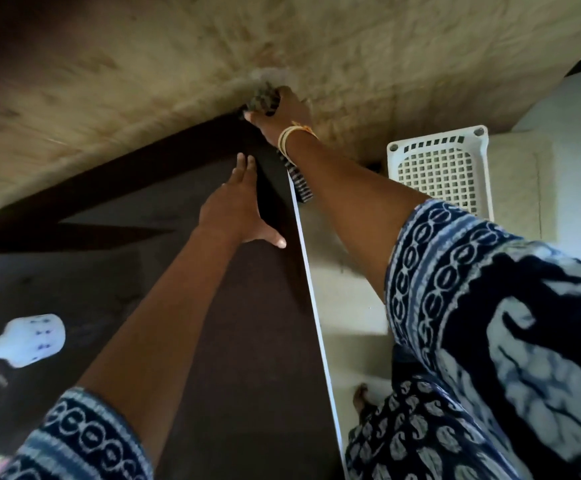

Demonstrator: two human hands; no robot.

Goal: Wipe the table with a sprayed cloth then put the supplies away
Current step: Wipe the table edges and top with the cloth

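The patterned sleeves (489, 323) sit closest to the lens, and from them both bare arms stretch far forward, which suggests the person is leaning in to reach the far corner of the dark table (212, 341). The left hand (238, 209) lies flat on the table top near its right edge, fingers straight and together and holding nothing, most likely as a brace for the reach. The right hand (282, 109), bangles (290, 138) at the wrist, is curled round a dark checked cloth (264, 98) at the far corner, where the table meets the floor view; a strip of the cloth trails down under the wrist along the table's pale edge. That grip suits wiping along the rim, so the wiping step seems to be under way. A white bottle (22, 339), blurred, lies at the near left on the table, probably the spray. A white perforated basket (441, 168) stands on the floor right of the table.
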